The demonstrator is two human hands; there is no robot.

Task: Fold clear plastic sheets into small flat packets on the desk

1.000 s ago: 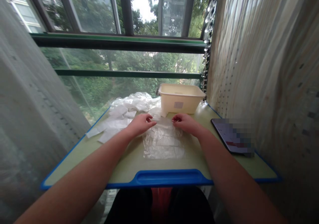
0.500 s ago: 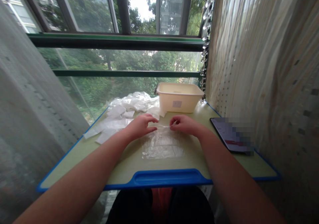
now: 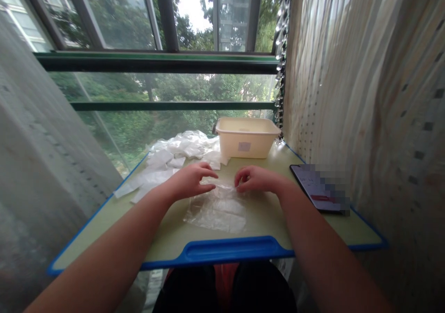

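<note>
A clear plastic bag [image 3: 217, 210] lies flat on the green table [image 3: 271, 215] in front of me. My left hand [image 3: 190, 181] pinches the bag's far edge on the left, fingers curled. Close to it on the right, my right hand [image 3: 255, 179] pinches the same far edge. The two hands are a short gap apart over the bag's top.
A heap of clear plastic bags [image 3: 174, 157] is spread at the back left. A cream plastic tub [image 3: 246, 137] stands at the back middle. A dark phone [image 3: 318, 188] lies at the right beside a curtain. The table has a blue rim [image 3: 225, 250].
Both hands drew the bag's far edge slightly toward me and to the left. The bag now lies a little skewed, with its near left corner shifted.
</note>
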